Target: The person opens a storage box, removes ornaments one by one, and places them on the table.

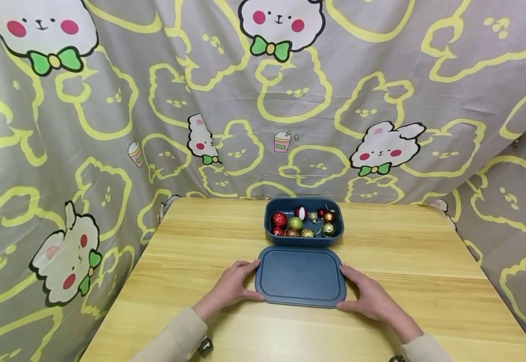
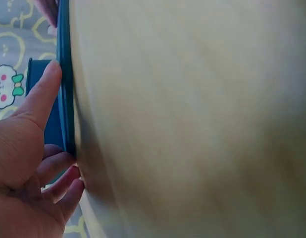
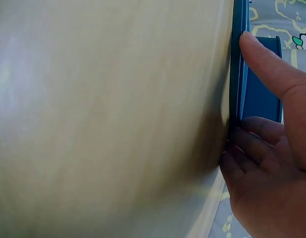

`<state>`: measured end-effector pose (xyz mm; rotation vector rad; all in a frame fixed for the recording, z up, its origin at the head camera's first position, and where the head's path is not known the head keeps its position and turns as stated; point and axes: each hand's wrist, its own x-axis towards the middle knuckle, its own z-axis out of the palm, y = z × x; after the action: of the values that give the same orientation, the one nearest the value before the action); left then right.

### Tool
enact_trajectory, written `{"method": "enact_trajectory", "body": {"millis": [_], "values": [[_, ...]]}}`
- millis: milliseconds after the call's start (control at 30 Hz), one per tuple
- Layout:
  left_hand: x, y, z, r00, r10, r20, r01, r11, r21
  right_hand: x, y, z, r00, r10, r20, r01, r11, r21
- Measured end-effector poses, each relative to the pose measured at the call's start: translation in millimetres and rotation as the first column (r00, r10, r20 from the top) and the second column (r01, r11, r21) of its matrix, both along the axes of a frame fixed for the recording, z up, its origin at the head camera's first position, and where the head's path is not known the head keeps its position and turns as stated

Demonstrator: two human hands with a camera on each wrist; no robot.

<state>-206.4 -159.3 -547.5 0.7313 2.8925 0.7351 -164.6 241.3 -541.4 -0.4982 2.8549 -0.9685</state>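
A dark blue rectangular lid lies flat at the wooden table, right in front of a matching blue box. My left hand grips the lid's left end, thumb at the near corner and fingers along the side toward the far corner. At the opposite end, my right hand holds the lid the same way. Both wrist views show the lid's thin edge, with the left thumb and right thumb against it. Inside the box are several Christmas baubles, red, green, gold and copper.
The wooden table extends on both sides of the box and lid. A grey curtain with yellow outlines and white rabbits hangs behind the table and along its sides. The box stands near the table's back edge.
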Motion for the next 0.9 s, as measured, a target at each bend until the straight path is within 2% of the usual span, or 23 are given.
{"method": "enact_trajectory", "body": {"millis": [200,333,433,600,700,900], "values": [[-8.0,-4.3,8.3,0.998,-0.016,0.061,0.014,0.999,0.039,-3.3,2.3,-1.6,0.999,-0.003,0.038,0.003,1.000,-0.016],[-20.6,-5.6,12.8,0.994,0.009,0.108,-0.022,0.992,0.125,-7.7,4.2,0.7,0.999,-0.009,0.040,0.009,1.000,-0.017],[-34.8,-3.4,15.5,0.990,0.036,0.135,-0.067,0.971,0.231,-11.9,5.8,5.5,1.000,-0.025,0.019,0.026,0.999,-0.034],[-61.6,5.5,21.7,0.983,0.086,0.163,-0.143,0.912,0.384,-21.2,4.9,18.4,0.997,-0.054,-0.060,0.048,0.994,-0.093],[-74.5,11.2,24.3,0.981,0.108,0.163,-0.168,0.889,0.425,-28.7,1.4,26.5,0.991,-0.058,-0.119,0.043,0.991,-0.128],[-90.7,22.7,23.5,0.980,0.125,0.158,-0.185,0.869,0.460,-47.8,-3.3,37.6,0.975,-0.089,-0.202,0.049,0.980,-0.193]]}}
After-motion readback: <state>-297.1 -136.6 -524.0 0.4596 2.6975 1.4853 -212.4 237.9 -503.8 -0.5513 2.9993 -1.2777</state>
